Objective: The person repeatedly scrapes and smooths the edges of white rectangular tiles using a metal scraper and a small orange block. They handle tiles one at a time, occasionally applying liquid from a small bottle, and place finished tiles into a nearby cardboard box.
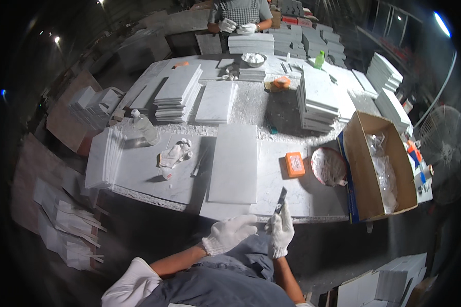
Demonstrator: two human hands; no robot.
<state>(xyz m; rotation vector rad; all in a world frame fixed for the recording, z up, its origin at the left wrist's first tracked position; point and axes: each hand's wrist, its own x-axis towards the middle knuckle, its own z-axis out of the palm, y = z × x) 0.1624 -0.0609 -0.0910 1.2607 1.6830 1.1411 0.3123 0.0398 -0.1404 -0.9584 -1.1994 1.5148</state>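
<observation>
A thin dark blade (pixel 280 199) stood upright in the right hand (pixel 280 233), its tip rising over the near edge of the worktable (pixel 153 169); the gloved fingers were closed round its lower end. The left hand (pixel 229 233), also in a white glove, hung just beside it to the left with fingers loosely curled, holding nothing as far as the small view showed. On the table straight beyond lay a white stone slab (pixel 234 162), flat. To its right sat an orange block (pixel 294 165) and a round dish (pixel 328 166), then an open cardboard box (pixel 381 163). To its left lay a crumpled glove (pixel 173 156) and a plastic bottle (pixel 145 127). At the far side another person's gloved hands (pixel 236 26) rested on stacked tiles (pixel 250 43).
</observation>
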